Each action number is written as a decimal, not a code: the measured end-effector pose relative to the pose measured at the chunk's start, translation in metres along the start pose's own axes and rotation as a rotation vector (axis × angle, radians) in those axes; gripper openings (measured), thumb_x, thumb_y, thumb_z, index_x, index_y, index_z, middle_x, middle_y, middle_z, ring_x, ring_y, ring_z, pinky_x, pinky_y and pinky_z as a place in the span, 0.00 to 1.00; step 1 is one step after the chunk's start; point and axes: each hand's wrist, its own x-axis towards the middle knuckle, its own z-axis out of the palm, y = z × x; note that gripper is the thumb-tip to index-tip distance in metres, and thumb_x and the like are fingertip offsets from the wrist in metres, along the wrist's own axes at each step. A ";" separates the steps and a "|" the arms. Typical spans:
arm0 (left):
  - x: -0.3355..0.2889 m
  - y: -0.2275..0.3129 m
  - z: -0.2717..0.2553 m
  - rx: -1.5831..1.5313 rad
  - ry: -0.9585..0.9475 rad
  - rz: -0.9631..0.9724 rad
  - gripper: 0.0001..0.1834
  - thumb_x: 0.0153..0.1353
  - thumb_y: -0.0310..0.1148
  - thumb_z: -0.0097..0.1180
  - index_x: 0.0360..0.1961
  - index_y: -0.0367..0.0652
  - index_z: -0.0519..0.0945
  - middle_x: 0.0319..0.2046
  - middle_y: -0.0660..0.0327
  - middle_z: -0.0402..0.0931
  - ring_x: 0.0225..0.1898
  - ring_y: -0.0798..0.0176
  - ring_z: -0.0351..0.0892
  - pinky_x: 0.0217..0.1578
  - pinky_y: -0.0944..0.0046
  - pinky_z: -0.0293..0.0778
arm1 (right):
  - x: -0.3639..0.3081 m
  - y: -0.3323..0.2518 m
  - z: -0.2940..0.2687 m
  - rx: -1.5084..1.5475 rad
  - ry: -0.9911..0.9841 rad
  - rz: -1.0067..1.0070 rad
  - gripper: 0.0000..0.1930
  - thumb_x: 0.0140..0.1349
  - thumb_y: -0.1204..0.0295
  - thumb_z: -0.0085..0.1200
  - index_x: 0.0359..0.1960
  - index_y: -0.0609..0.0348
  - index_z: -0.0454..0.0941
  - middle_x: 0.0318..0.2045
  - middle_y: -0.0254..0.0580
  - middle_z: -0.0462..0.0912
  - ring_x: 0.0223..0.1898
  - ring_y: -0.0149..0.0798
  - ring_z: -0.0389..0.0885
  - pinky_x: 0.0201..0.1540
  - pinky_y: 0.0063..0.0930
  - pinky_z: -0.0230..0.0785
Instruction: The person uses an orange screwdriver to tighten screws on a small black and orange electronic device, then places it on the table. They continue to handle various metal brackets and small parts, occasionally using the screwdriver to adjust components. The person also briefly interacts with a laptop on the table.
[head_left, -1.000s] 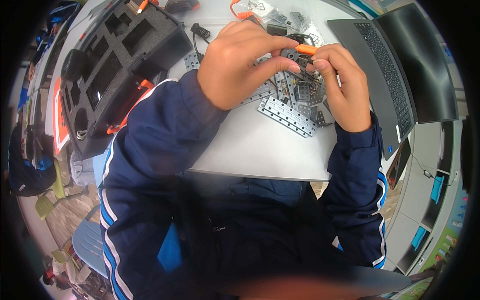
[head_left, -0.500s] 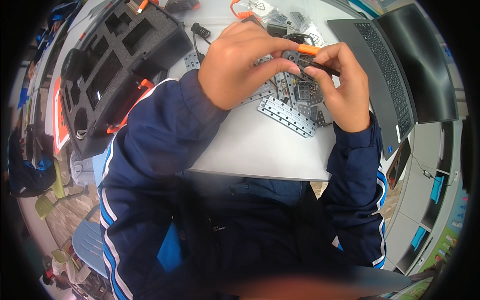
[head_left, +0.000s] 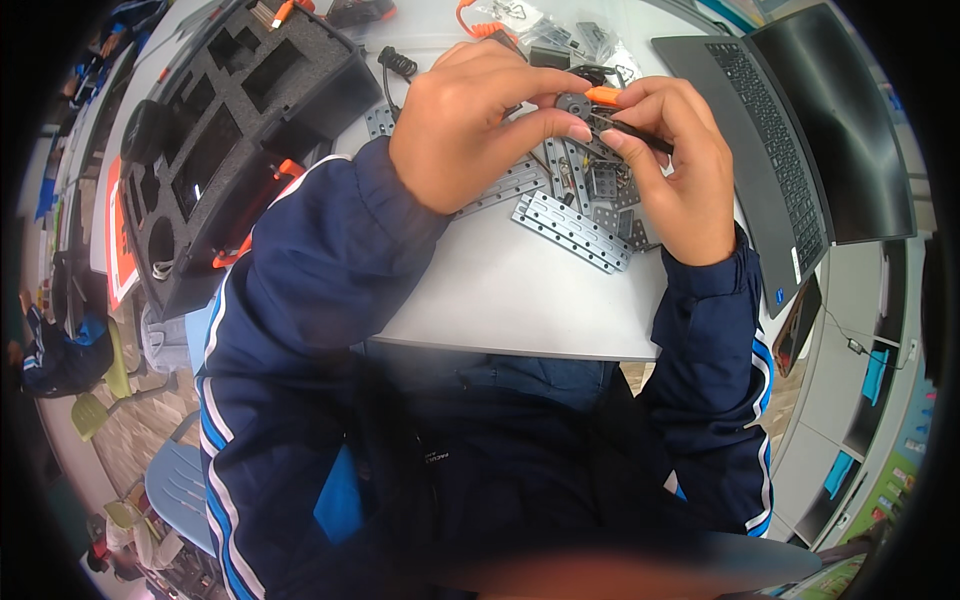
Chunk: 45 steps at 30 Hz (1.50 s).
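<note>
A: While the white table (head_left: 520, 315) carries many parts, what stands around it?
B: A laptop (head_left: 772, 160) is open at the right; a blue chair (head_left: 180, 495) is at the near left.
A: And containers?
B: At the left, a black case (head_left: 345, 78) lies open, its grey foam (head_left: 300, 48) cut with hollows.
A: The hands?
B: The left hand (head_left: 470, 125) pinches a round grey part (head_left: 573, 107) above metal pieces (head_left: 572, 232). The right hand (head_left: 685, 175), half curled, grips a slim dark piece (head_left: 645, 137) just beside it.

A white table (head_left: 510, 310) bears loose grey metal parts (head_left: 572, 233), an open laptop (head_left: 765, 130) and a foam-lined black case (head_left: 250, 138).
</note>
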 end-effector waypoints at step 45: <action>0.000 -0.006 0.000 0.132 -0.018 0.066 0.19 0.48 0.34 0.76 0.44 0.47 0.90 0.26 0.65 0.83 0.32 0.63 0.80 0.42 0.64 0.73 | 0.002 0.005 -0.001 -0.164 -0.020 -0.070 0.06 0.64 0.80 0.60 0.42 0.63 0.81 0.46 0.45 0.77 0.37 0.44 0.83 0.39 0.31 0.74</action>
